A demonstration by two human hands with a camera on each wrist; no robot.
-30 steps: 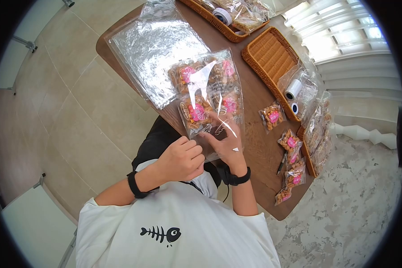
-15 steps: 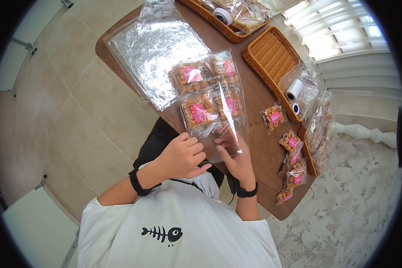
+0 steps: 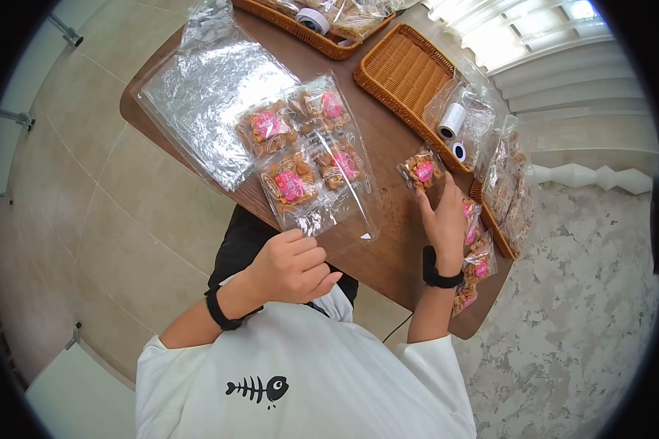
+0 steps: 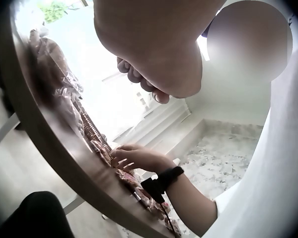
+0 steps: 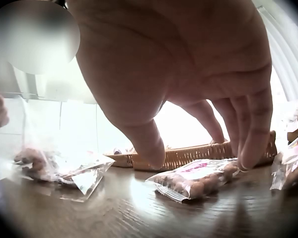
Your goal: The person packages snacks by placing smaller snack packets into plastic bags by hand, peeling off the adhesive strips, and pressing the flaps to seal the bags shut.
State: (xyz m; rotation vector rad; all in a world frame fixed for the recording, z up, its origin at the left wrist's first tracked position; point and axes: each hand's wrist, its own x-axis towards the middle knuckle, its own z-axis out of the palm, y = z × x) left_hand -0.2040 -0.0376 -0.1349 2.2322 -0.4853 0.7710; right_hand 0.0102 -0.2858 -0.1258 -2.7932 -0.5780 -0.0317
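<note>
My left hand is at the near edge of a clear printed bag, with fingers curled at its corner and thumb sticking out. Clear film rises toward this hand in the right wrist view. Inside the bag lie several snack packets with pink labels. My right hand reaches over a single snack packet on the brown table. From the right wrist view, its thumb and fingers hang spread on either side of that packet, fingertips right at its edge.
A shiny silvery bag lies behind the clear one. Wicker trays line the far side, one with a white roll in clear film. More snack packets lie by the right table edge, partly behind my right arm.
My right hand has withdrawn from the clear bag's mouth and moved right to the loose packet. The left hand stays at the bag's near corner. The head view has shifted somewhat.
</note>
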